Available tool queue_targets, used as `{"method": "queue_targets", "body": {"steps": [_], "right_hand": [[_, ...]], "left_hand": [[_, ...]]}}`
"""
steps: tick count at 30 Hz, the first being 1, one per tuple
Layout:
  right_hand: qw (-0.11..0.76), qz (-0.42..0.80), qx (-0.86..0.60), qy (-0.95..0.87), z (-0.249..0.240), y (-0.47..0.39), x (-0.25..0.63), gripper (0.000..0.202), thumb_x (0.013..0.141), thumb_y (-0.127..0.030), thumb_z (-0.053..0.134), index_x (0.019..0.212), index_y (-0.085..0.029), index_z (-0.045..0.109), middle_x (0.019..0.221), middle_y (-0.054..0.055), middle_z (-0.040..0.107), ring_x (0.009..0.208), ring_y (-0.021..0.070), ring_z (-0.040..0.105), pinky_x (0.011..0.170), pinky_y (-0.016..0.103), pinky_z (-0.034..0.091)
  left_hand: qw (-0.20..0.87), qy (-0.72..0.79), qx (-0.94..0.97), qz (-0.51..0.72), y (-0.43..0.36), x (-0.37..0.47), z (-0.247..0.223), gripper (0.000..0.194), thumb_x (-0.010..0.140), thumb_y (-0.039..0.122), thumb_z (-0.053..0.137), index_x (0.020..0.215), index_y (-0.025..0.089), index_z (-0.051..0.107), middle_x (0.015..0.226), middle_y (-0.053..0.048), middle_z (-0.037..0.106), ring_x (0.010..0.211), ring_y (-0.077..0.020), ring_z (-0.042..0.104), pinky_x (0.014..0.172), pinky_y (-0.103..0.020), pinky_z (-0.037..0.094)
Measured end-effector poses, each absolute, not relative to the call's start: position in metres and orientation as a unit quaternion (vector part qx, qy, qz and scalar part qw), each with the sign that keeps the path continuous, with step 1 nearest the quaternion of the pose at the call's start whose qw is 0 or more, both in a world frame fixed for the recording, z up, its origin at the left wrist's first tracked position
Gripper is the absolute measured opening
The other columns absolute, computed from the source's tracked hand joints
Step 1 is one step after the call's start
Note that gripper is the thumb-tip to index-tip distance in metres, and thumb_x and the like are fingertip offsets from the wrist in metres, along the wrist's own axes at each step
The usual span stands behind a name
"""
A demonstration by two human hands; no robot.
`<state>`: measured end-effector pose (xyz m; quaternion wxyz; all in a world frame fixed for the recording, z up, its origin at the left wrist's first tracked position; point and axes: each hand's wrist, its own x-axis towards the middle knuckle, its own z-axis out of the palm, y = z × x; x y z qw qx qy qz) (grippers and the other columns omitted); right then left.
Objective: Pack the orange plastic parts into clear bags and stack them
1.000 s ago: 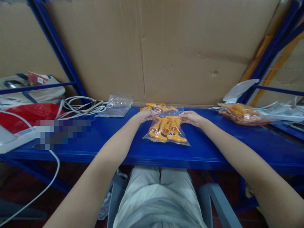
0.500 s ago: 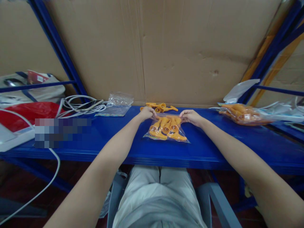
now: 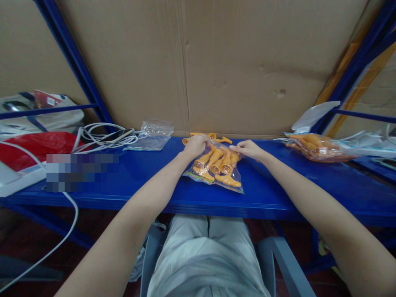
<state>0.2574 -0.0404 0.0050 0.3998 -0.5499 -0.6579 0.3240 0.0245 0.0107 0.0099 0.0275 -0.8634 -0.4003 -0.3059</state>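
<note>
A clear plastic bag [image 3: 216, 165] holding several orange plastic pieces rests on the blue table, tilted a little, its far edge between my hands. My left hand [image 3: 197, 145] is closed on the bag's far left corner. At the far right corner, my right hand [image 3: 246, 149] pinches the plastic with thumb and fingers. Loose orange pieces [image 3: 226, 140] lie behind the bag, against the cardboard wall, partly hidden by my left hand.
On the blue table [image 3: 139, 177], a flat clear bag [image 3: 151, 142] and coiled white cables [image 3: 99, 134] lie left. Another filled bag of orange pieces [image 3: 315, 146] sits right. A red bag [image 3: 40, 146] is far left, and blue shelf posts [image 3: 74, 57] rise at the sides.
My left hand has moved right and inward along the bag's far edge. The bag has turned slightly, and its near edge has shifted left and toward me.
</note>
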Motion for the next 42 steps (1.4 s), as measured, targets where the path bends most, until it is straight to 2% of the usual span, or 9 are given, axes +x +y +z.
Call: {"method": "queue_targets", "body": {"steps": [2, 4, 9, 13, 17, 23, 31, 36, 42], "right_hand": [[0.392, 0.309, -0.554, -0.666, 0.009, -0.044, 0.258, 0.051, 0.060, -0.060, 0.078, 0.055, -0.018, 0.050, 0.049, -0.004, 0.050, 0.048, 0.0070, 0.044, 0.048, 0.020, 0.037], [0.387, 0.307, -0.563, -0.663, 0.014, -0.046, 0.261, 0.050, 0.061, -0.062, 0.078, 0.066, -0.018, 0.056, 0.055, -0.004, 0.056, 0.050, 0.0076, 0.048, 0.047, 0.019, 0.037], [0.338, 0.382, -0.547, -0.664, 0.026, -0.049, 0.274, 0.045, 0.074, -0.062, 0.070, 0.078, -0.017, 0.066, 0.068, 0.003, 0.066, 0.058, 0.0116, 0.057, 0.053, 0.021, 0.045], [0.377, 0.392, -0.539, -0.643, 0.028, -0.047, 0.280, 0.047, 0.083, -0.062, 0.060, 0.081, -0.016, 0.069, 0.073, 0.005, 0.067, 0.056, 0.0101, 0.056, 0.052, 0.021, 0.044], [0.395, 0.389, -0.535, -0.638, 0.022, -0.048, 0.270, 0.042, 0.082, -0.057, 0.064, 0.080, -0.016, 0.071, 0.079, 0.005, 0.069, 0.062, 0.0094, 0.058, 0.056, 0.019, 0.046], [0.311, 0.508, -0.480, -0.645, 0.008, -0.051, 0.250, 0.040, 0.071, -0.051, 0.078, 0.082, -0.014, 0.072, 0.086, 0.008, 0.073, 0.072, 0.0141, 0.065, 0.066, 0.024, 0.053], [0.280, 0.602, -0.425, -0.616, 0.017, -0.061, 0.259, 0.026, 0.072, -0.033, 0.080, 0.090, -0.016, 0.071, 0.094, 0.007, 0.073, 0.080, 0.0157, 0.068, 0.080, 0.029, 0.056], [0.279, 0.637, -0.408, -0.592, 0.015, -0.064, 0.254, 0.026, 0.076, -0.028, 0.077, 0.098, -0.016, 0.069, 0.091, 0.007, 0.073, 0.077, 0.0156, 0.069, 0.079, 0.029, 0.057], [0.310, 0.625, -0.413, -0.585, 0.012, -0.061, 0.246, 0.017, 0.075, -0.023, 0.077, 0.086, -0.014, 0.068, 0.084, 0.005, 0.072, 0.070, 0.0135, 0.068, 0.075, 0.027, 0.058]], "left_hand": [[0.050, -0.378, -0.868, -0.317, 0.005, 0.027, 0.012, 0.032, 0.073, 0.000, 0.044, 0.076, 0.017, 0.071, 0.092, -0.007, 0.074, 0.095, -0.0200, 0.067, 0.089, -0.031, 0.050], [0.068, -0.351, -0.873, -0.332, 0.001, 0.030, 0.013, 0.033, 0.074, 0.000, 0.044, 0.081, 0.017, 0.072, 0.100, -0.006, 0.074, 0.100, -0.0195, 0.067, 0.092, -0.031, 0.050], [0.091, -0.309, -0.877, -0.358, 0.001, 0.035, 0.011, 0.034, 0.079, 0.001, 0.047, 0.094, 0.017, 0.073, 0.118, -0.006, 0.071, 0.112, -0.0181, 0.065, 0.097, -0.032, 0.050], [0.094, -0.304, -0.878, -0.357, -0.001, 0.037, 0.010, 0.036, 0.081, -0.001, 0.047, 0.096, 0.017, 0.074, 0.121, -0.005, 0.070, 0.113, -0.0174, 0.065, 0.098, -0.032, 0.051], [0.096, -0.311, -0.879, -0.350, -0.005, 0.039, 0.011, 0.037, 0.080, -0.004, 0.048, 0.096, 0.017, 0.074, 0.123, -0.006, 0.069, 0.114, -0.0183, 0.065, 0.096, -0.032, 0.052], [0.108, -0.302, -0.877, -0.359, -0.004, 0.039, 0.007, 0.037, 0.081, -0.003, 0.050, 0.095, 0.020, 0.074, 0.122, -0.003, 0.069, 0.112, -0.0183, 0.066, 0.093, -0.032, 0.054], [0.114, -0.232, -0.892, -0.372, -0.014, 0.047, 0.008, 0.031, 0.085, 0.002, 0.048, 0.091, 0.019, 0.072, 0.134, -0.005, 0.062, 0.112, -0.0183, 0.065, 0.092, -0.034, 0.054], [0.120, -0.211, -0.898, -0.367, -0.018, 0.053, 0.006, 0.027, 0.087, 0.006, 0.048, 0.087, 0.020, 0.071, 0.136, -0.004, 0.060, 0.114, -0.0190, 0.064, 0.096, -0.038, 0.052], [0.109, -0.235, -0.897, -0.357, -0.016, 0.052, 0.008, 0.031, 0.085, 0.003, 0.044, 0.083, 0.019, 0.071, 0.138, -0.005, 0.058, 0.116, -0.0195, 0.063, 0.098, -0.040, 0.050]]}}
